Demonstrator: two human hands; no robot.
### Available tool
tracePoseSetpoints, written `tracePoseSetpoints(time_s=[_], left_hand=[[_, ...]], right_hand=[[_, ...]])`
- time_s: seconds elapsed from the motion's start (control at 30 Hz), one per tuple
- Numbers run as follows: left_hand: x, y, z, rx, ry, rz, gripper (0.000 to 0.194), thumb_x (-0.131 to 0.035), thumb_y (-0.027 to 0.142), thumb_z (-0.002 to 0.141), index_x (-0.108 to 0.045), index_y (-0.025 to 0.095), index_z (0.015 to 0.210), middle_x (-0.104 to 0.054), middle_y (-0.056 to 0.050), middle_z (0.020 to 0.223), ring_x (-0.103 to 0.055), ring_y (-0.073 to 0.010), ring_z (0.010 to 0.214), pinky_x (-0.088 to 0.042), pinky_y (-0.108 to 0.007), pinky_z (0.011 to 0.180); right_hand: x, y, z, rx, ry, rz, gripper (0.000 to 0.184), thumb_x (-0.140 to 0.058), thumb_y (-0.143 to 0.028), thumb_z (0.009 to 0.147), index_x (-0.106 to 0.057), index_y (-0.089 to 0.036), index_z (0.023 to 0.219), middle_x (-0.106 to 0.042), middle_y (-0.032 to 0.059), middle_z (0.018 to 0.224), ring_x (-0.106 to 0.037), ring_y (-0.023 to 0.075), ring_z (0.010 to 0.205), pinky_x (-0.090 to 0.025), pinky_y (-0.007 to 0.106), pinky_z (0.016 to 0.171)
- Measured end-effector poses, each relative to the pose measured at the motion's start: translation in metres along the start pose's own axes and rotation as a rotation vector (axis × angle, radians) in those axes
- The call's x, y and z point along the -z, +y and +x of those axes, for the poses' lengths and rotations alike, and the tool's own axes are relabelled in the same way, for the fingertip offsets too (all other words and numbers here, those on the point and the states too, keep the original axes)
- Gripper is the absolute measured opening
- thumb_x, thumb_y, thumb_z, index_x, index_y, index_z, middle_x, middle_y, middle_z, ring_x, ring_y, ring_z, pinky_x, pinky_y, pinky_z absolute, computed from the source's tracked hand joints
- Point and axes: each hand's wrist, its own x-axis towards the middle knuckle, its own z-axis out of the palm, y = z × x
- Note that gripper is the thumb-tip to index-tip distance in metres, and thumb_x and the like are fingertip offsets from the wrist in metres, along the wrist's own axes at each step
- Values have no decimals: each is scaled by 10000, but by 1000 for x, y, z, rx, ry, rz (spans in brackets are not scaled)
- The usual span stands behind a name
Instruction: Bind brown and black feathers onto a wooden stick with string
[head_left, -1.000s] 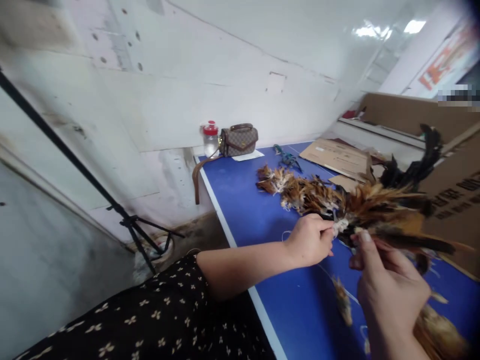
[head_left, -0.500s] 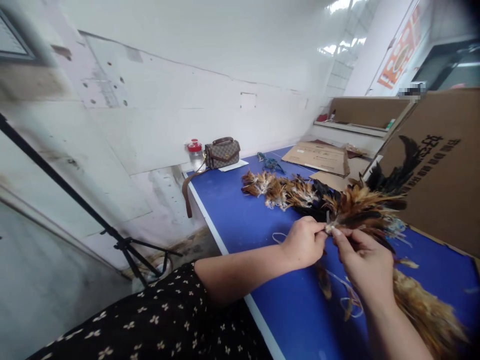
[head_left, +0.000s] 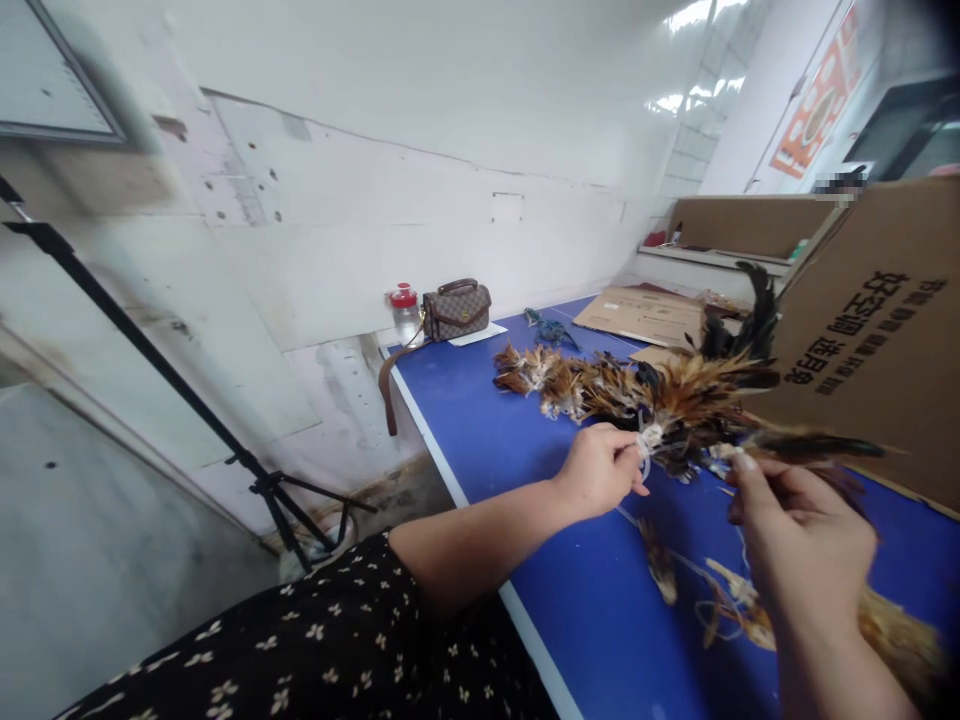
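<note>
My left hand (head_left: 600,468) pinches the white quill end of a brown and black feather bunch (head_left: 694,405) held above the blue table (head_left: 510,450). My right hand (head_left: 802,535) is closed in a pinch on a single dark feather (head_left: 810,445) that points right, a short way from the bunch. A string of tied brown feathers (head_left: 559,378) lies on the table behind the bunch. Loose feathers and white thread (head_left: 705,590) lie under my hands.
A brown handbag (head_left: 456,310) and a red-capped jar (head_left: 405,308) stand at the table's far end. A large cardboard box (head_left: 870,330) rises at the right, flat cardboard (head_left: 645,312) behind it. A black tripod (head_left: 285,495) stands on the floor at left.
My right hand has drawn away from the bunch to the right, now with a single dark feather in it. My left hand keeps its pinch on the bunch's quill end.
</note>
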Motion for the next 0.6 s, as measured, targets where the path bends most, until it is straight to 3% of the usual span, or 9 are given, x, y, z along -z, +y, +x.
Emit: tracePoseSetpoints(time_s=[0.1,0.2,0.4,0.6], left_hand=[[5,-1,5,85,12,-109,308,-779,388,1028,-773,116,886,-668,-14,706,-781,-169,614,-566,-205,545],[7,2,8,160,57,-227,272,-806,366,999,-779,111,912,-669,-2,637,-777,-185,593,-605,-241,581],[10,5,6,208,104,-266,167,-793,248,984,-769,97,918,-674,2,624,-770,-166,576,-524,-191,540],[10,3,2,235,90,-270,190,-798,269,996,-757,104,910,-679,5,643,-755,-160,570,-552,-217,570]], right_hand=[[-1,5,1,27,27,-51,516,-764,-724,913,-808,-221,1020,-712,71,699,-606,258,592,-445,391,578],[-10,17,4,75,-102,-161,514,-707,-742,896,-812,-242,958,-729,68,702,-598,255,584,-439,394,592],[-36,48,6,181,-388,-376,449,-618,-687,850,-788,-278,776,-727,71,624,-644,270,556,-437,380,582],[-45,57,1,261,-401,-318,454,-627,-694,878,-790,-288,759,-730,63,619,-617,260,533,-423,373,560]])
